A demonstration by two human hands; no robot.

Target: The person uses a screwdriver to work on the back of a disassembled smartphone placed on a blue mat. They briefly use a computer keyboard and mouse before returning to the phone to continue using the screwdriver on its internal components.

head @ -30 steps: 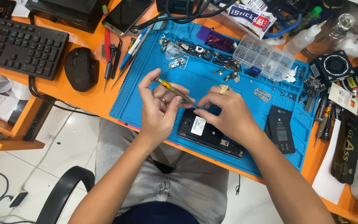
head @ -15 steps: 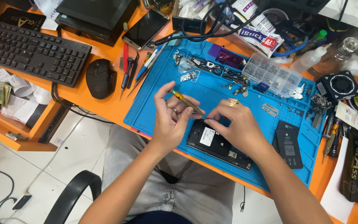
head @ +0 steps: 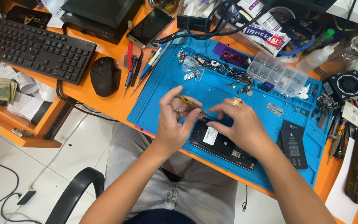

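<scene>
My left hand (head: 174, 126) pinches a thin yellow-handled tool (head: 190, 103) between thumb and forefinger; the other left fingers stand spread above it. The tool's long axis runs from upper left down to lower right, and its tip points at the near top edge of the opened phone (head: 222, 143).

My right hand (head: 241, 126) rests on the phone's upper end, fingers (head: 222, 110) bent and pressed down onto it, a ring on one. I cannot tell whether they pinch a small part beneath them.

The phone lies just below both sets of fingers, its long axis slanting from upper left to lower right across the blue mat (head: 158, 103) on the orange desk (head: 104, 103). Both hands touch or nearly touch it; the right lies more fully over it.

Beyond my right fingers, well apart, stands a clear compartment box (head: 276, 74) holding small screws and parts, sorted by cell. A black battery (head: 293, 145) lies just right of my right wrist.
</scene>
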